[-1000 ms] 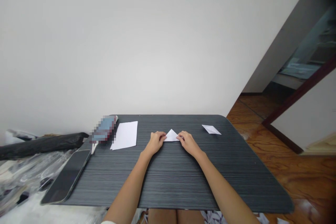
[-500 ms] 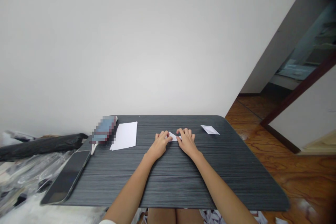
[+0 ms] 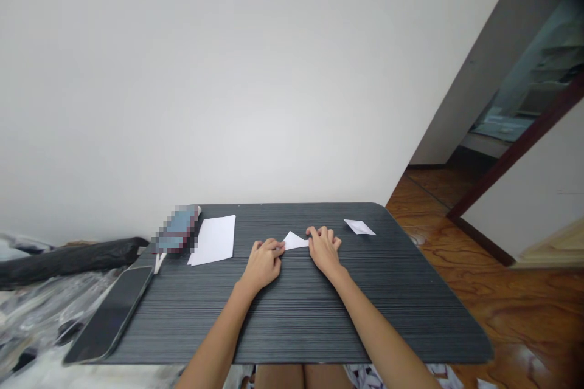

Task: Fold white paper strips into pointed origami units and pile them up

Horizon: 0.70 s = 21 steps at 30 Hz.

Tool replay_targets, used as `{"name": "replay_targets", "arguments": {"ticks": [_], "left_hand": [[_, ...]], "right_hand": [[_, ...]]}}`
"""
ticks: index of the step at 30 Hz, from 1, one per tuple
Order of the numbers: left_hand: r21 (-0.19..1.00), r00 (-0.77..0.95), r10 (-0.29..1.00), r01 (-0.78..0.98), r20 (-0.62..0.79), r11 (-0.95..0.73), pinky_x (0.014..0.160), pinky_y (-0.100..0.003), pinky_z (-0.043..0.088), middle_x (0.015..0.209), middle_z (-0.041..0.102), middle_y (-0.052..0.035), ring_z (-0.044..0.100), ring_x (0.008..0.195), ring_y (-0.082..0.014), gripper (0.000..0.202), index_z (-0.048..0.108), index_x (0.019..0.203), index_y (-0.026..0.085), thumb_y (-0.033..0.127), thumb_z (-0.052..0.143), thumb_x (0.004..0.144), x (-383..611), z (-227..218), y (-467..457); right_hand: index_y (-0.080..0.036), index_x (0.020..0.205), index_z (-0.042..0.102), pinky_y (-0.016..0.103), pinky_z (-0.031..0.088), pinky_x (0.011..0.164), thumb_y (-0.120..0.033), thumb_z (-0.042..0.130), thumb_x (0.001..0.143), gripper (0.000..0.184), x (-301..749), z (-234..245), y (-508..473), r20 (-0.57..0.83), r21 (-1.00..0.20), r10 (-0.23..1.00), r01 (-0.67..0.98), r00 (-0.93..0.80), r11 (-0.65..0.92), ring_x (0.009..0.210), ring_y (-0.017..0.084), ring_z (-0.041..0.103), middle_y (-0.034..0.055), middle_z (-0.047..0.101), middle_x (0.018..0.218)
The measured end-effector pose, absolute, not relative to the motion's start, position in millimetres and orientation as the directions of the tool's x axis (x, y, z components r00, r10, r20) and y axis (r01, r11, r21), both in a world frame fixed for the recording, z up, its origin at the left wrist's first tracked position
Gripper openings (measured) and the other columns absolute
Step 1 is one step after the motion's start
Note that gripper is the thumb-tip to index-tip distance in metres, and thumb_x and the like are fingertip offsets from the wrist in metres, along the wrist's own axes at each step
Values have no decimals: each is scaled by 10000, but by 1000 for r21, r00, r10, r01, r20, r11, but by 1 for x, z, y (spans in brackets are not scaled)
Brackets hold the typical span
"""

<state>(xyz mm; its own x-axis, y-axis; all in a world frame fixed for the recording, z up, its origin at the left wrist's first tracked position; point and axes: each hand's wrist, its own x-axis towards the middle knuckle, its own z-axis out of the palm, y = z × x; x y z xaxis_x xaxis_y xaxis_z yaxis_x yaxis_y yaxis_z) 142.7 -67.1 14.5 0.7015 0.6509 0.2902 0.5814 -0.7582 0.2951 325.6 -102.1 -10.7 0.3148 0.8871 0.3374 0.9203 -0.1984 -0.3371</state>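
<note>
A small folded white paper triangle lies on the dark striped table, between my two hands. My left hand pinches the triangle's left end with curled fingers. My right hand presses its right end, fingers bent down onto the paper. Both forearms reach in from the bottom of the head view.
A flat stack of white paper sheets lies left of my hands, beside a blurred blue box. A second folded white paper piece sits at the far right. A dark phone rests on the table's left edge. Wooden floor lies to the right.
The triangle stood as a clear peak, then my hands covered it and flattened it. Now my left hand has drawn back and the paper shows again, lower and slimmer.
</note>
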Motion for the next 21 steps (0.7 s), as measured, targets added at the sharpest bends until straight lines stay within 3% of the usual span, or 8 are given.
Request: {"name": "replay_targets", "arguments": {"ticks": [5, 8, 12, 18, 21], "left_hand": [[361, 615, 726, 630, 309, -687, 813, -394, 277, 1046, 586, -39, 427, 1018, -210, 278, 620, 884, 214, 116, 397, 751, 133, 10, -59], [421, 595, 738, 609, 318, -672, 761, -348, 317, 1033, 584, -48, 453, 979, -188, 265, 629, 849, 205, 129, 387, 774, 136, 9, -56], [450, 590, 739, 591, 325, -670, 751, -338, 320, 1008, 584, -44, 462, 958, -179, 244, 633, 827, 216, 141, 406, 777, 142, 7, -54], [448, 397, 835, 711, 381, -542, 760, -370, 318, 918, 599, -36, 464, 920, -198, 190, 634, 742, 195, 147, 450, 746, 140, 2, -44], [486, 396, 834, 681, 384, -547, 750, -354, 346, 890, 599, -41, 478, 884, -188, 186, 630, 723, 181, 123, 453, 733, 139, -1, -39]], "right_hand": [[-276, 937, 527, 353, 235, 701, -141, 354, 794, 261, 329, -13, -103, 354, -375, 892, 917, 280, -139, 825, 201, 380, 59, 456, 858], [-283, 945, 537, 355, 238, 741, -231, 328, 829, 245, 327, -14, -101, 372, -405, 905, 913, 205, -41, 868, 192, 390, 44, 474, 895], [-257, 928, 539, 357, 252, 762, -400, 457, 754, 240, 321, -17, -94, 351, -420, 924, 907, 153, 9, 899, 201, 385, 38, 472, 937], [-239, 833, 551, 380, 240, 779, -375, 541, 694, 195, 318, -19, -89, 292, -459, 940, 888, 177, -25, 912, 207, 384, 34, 480, 932], [-264, 843, 558, 387, 237, 781, -383, 532, 697, 190, 318, -16, -89, 281, -502, 947, 865, 158, 5, 920, 206, 398, 21, 505, 937]]}}
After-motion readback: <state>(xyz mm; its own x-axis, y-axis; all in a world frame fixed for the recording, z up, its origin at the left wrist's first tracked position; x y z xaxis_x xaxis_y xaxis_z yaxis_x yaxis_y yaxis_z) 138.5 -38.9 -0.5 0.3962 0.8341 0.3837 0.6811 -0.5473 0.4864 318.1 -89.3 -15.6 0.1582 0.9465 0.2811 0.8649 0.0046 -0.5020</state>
